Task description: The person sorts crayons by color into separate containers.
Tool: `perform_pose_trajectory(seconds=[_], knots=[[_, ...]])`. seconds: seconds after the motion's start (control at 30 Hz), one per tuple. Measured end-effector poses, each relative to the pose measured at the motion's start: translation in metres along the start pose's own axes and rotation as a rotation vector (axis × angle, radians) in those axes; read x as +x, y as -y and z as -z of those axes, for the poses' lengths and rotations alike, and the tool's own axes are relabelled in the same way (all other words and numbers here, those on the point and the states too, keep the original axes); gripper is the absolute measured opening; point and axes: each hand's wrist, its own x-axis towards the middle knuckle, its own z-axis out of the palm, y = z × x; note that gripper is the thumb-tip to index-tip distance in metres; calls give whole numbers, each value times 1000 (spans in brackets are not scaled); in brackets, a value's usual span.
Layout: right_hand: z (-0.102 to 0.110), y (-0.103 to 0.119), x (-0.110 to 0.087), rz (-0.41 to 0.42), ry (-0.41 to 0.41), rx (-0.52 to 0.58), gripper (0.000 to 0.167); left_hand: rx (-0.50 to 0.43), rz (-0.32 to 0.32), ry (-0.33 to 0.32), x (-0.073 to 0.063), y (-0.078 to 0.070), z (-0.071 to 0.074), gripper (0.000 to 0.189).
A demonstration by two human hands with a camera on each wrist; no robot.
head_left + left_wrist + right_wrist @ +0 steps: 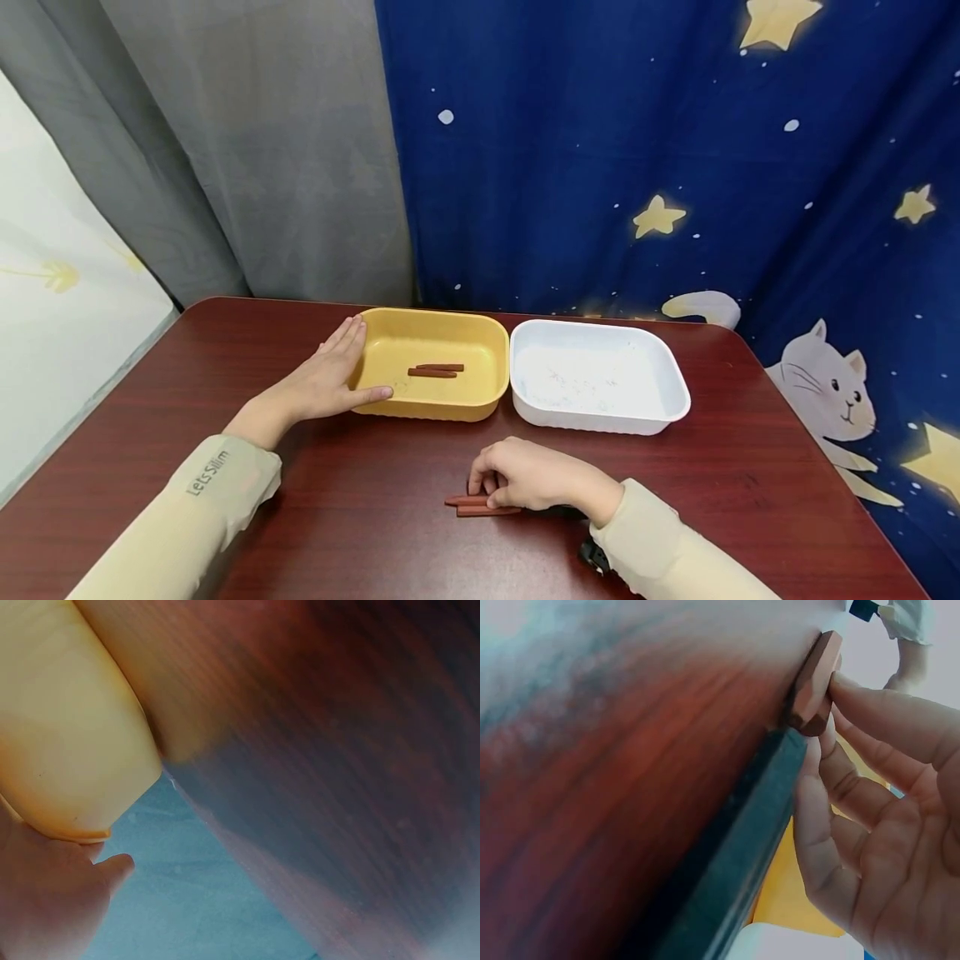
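Note:
My left hand (326, 379) rests on the left end of a yellow plastic basin (431, 411), its fingers straight along the rim and the thumb over the front edge. Inside the basin lie two brown sticks (432, 373), side by side. My right hand (536, 475) is low over the table in front of the basins. Its thumb and fingers pinch a reddish-brown stick (817, 686) with faceted sides, seen close up in the right wrist view. Beside it another brown stick (480, 512) lies on the table, partly under the hand.
A white plastic basin (600, 422) stands right beside the yellow one. Both are toward the back of a dark red wooden table (360, 517). Behind the table hang a grey curtain (300, 150) and a blue star-patterned curtain (540, 167).

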Motion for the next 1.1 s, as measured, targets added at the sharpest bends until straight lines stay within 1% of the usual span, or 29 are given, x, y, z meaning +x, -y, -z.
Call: perform_pose_trajectory(seconds=[0.17, 0.27, 0.47, 0.67, 0.87, 1.1], knots=[[-1, -3, -2, 22, 8, 40, 14, 2, 4, 4, 1, 0, -2, 118], [1, -6, -3, 31, -1, 57, 15, 6, 3, 4, 1, 0, -2, 117], [6, -12, -4, 56, -51, 85, 17, 14, 2, 4, 2, -1, -2, 117], [9, -13, -2, 81, -94, 123, 19, 19, -4, -2, 3, -1, -1, 117], [12, -11, 1, 93, -146, 166, 17, 28, 0, -4, 3, 0, 0, 117], [18, -2, 4, 118, -209, 208, 19, 24, 7, -2, 1, 0, -1, 117]])
